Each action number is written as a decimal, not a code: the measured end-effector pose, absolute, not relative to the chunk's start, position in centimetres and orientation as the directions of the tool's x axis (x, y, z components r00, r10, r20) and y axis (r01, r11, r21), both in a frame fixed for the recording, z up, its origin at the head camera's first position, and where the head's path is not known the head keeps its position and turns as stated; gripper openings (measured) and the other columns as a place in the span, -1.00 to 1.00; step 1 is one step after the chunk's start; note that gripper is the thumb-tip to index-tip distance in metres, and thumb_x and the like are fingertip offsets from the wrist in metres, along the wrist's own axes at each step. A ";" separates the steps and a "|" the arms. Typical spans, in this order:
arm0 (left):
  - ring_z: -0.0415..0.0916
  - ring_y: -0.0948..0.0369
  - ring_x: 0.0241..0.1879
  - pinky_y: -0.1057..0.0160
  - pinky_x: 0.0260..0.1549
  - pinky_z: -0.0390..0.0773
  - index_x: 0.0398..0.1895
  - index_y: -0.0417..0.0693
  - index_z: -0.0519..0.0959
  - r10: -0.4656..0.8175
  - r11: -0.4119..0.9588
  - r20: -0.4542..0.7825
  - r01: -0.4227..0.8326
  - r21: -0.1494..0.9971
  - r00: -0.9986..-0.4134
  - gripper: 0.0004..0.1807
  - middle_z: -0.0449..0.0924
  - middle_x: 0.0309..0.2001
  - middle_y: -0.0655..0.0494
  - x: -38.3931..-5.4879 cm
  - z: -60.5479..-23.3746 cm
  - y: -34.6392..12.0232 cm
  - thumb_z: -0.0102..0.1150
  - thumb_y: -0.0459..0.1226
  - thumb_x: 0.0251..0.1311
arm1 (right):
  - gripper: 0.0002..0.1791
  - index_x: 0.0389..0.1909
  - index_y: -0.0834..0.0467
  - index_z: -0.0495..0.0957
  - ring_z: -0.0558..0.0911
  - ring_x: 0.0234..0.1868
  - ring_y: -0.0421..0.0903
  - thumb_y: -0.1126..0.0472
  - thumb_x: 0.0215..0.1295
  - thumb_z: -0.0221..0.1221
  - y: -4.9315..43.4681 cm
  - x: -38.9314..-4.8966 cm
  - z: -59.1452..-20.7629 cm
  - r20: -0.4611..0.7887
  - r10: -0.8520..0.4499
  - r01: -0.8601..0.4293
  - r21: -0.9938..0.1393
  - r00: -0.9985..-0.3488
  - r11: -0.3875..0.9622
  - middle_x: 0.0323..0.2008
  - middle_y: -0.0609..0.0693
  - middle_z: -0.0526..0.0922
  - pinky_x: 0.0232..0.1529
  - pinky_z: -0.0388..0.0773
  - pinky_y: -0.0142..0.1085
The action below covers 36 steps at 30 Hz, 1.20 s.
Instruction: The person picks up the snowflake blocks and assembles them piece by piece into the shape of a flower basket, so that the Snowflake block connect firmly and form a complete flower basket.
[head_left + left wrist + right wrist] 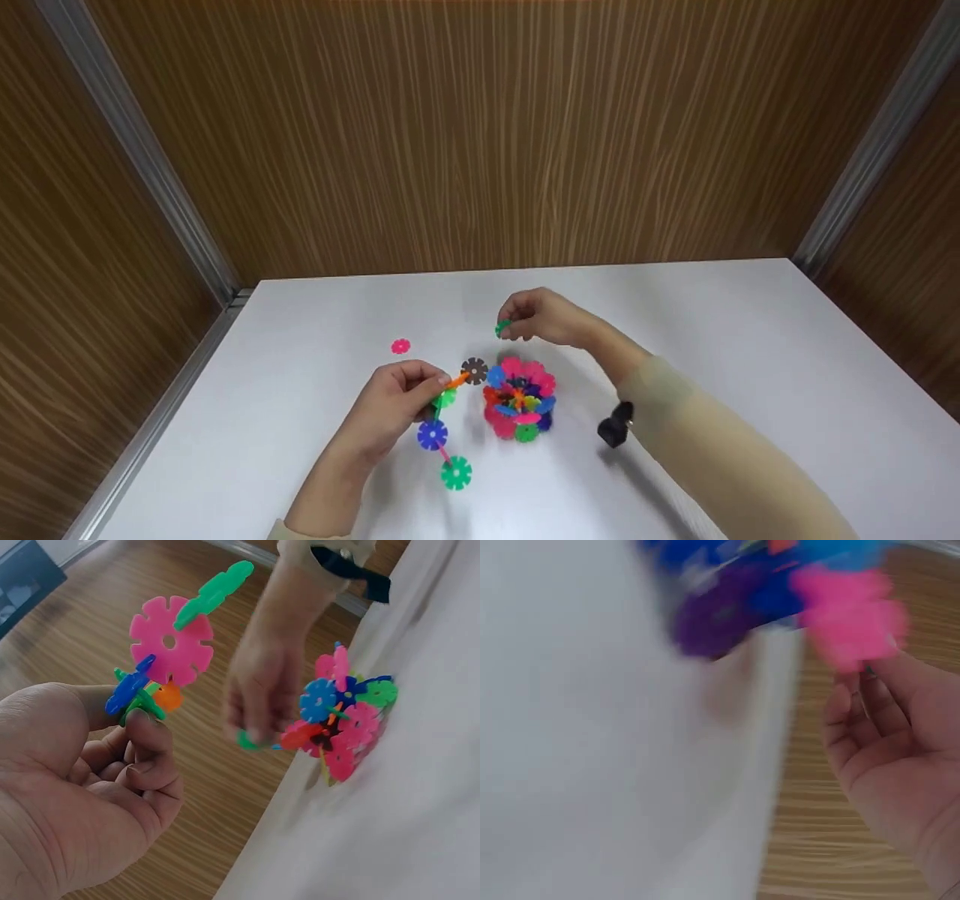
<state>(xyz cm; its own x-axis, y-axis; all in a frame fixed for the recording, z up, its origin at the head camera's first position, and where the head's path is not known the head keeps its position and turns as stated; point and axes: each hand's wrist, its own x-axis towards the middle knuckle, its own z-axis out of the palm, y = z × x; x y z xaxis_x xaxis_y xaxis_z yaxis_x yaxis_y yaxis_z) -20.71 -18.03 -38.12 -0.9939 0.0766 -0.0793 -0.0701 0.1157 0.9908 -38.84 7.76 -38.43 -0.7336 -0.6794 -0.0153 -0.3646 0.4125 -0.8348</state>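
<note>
My left hand (397,401) pinches a chain of slotted plastic snowflake discs between thumb and fingers. A brown disc (474,370) is at the chain's far end; a blue disc (432,435) and a teal-green disc (456,473) hang toward me. In the left wrist view a pink disc (171,641) of this chain stands upright above the fingertips. My right hand (551,319) pinches one green snowflake disc (502,328), partly hidden by its fingers, beyond a multicoloured cluster of discs (529,418). That cluster sits on the table between the two arms, its discs set at many angles.
A single pink disc (400,346) lies flat on the white table (675,315), beyond my left hand. Wood-grain panels (480,150) rise behind the table and at both sides. A black strap piece (615,425) sticks out from the right sleeve.
</note>
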 end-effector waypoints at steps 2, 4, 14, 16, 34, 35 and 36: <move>0.53 0.17 -0.39 0.33 -0.29 0.61 -0.06 -0.18 0.74 0.087 0.120 -0.082 -0.071 0.990 -0.993 -0.79 0.72 -0.26 0.00 -20.7 -38.3 -17.9 0.32 -0.21 0.47 | -0.85 -0.06 0.17 0.68 0.69 -0.07 0.24 0.20 0.48 0.34 8.3 -37.3 -37.4 0.054 -0.709 -0.367 -0.882 -0.703 0.297 -0.17 0.13 0.74 -0.02 0.69 -0.19; 0.54 0.18 -0.39 0.32 -0.28 0.62 -0.06 -0.17 0.74 0.100 0.122 -0.085 -0.073 0.990 -0.991 -0.79 0.72 -0.27 0.02 -20.7 -38.4 -17.8 0.32 -0.20 0.47 | -0.83 -0.04 0.21 0.67 0.68 -0.03 0.33 0.20 0.50 0.31 8.7 -35.4 -36.7 0.095 -0.736 -0.351 -0.914 -0.670 0.201 -0.13 0.20 0.74 0.03 0.71 -0.11; 0.50 0.23 -0.44 0.37 -0.37 0.61 -0.09 -0.24 0.67 0.191 0.086 -0.054 -0.038 0.996 -0.980 -0.79 0.66 -0.36 0.07 -20.4 -39.0 -17.0 0.26 -0.23 0.52 | -0.85 -0.07 0.25 0.70 0.78 -0.16 0.07 0.23 0.51 0.30 8.4 -29.6 -38.3 0.102 -0.754 -0.236 -0.969 -0.649 0.072 -0.17 0.19 0.78 0.00 0.75 -0.16; 0.49 0.25 -0.48 0.37 -0.40 0.62 -0.07 -0.25 0.66 0.219 0.079 -0.052 -0.036 0.996 -0.974 -0.77 0.65 -0.38 0.08 -20.5 -39.2 -16.8 0.27 -0.21 0.51 | -0.84 -0.09 0.27 0.71 0.79 -0.20 0.04 0.23 0.50 0.31 8.2 -29.2 -38.7 0.098 -0.745 -0.217 -0.974 -0.660 0.065 -0.21 0.20 0.78 -0.02 0.76 -0.16; 0.40 0.25 -0.59 0.41 -0.59 0.50 -0.18 -0.24 0.58 0.247 0.079 -0.029 -0.010 0.997 -0.969 -0.75 0.56 -0.49 0.10 -20.4 -40.0 -16.3 0.14 -0.20 0.58 | -0.89 -0.12 0.20 0.79 0.71 -0.27 0.21 0.26 0.45 0.35 7.7 -28.4 -39.9 0.208 -0.658 -0.323 -0.945 -0.724 0.057 -0.25 0.13 0.78 -0.11 0.78 -0.17; 0.40 0.25 -0.59 0.41 -0.60 0.49 -0.19 -0.25 0.58 0.243 0.080 -0.030 -0.011 0.997 -0.969 -0.75 0.56 -0.50 0.09 -20.4 -40.0 -16.3 0.14 -0.20 0.58 | -0.90 -0.14 0.20 0.79 0.72 -0.28 0.16 0.27 0.44 0.36 7.5 -28.4 -39.9 0.207 -0.658 -0.327 -0.943 -0.724 0.063 -0.26 0.12 0.78 -0.12 0.78 -0.19; 0.40 0.25 -0.60 0.41 -0.60 0.49 -0.19 -0.26 0.58 0.240 0.084 -0.031 -0.011 0.996 -0.970 -0.73 0.56 -0.50 0.10 -20.4 -40.0 -16.3 0.15 -0.19 0.58 | -0.91 -0.15 0.21 0.80 0.72 -0.29 0.13 0.29 0.43 0.36 7.4 -28.4 -39.9 0.211 -0.655 -0.332 -0.941 -0.725 0.065 -0.26 0.11 0.78 -0.13 0.78 -0.20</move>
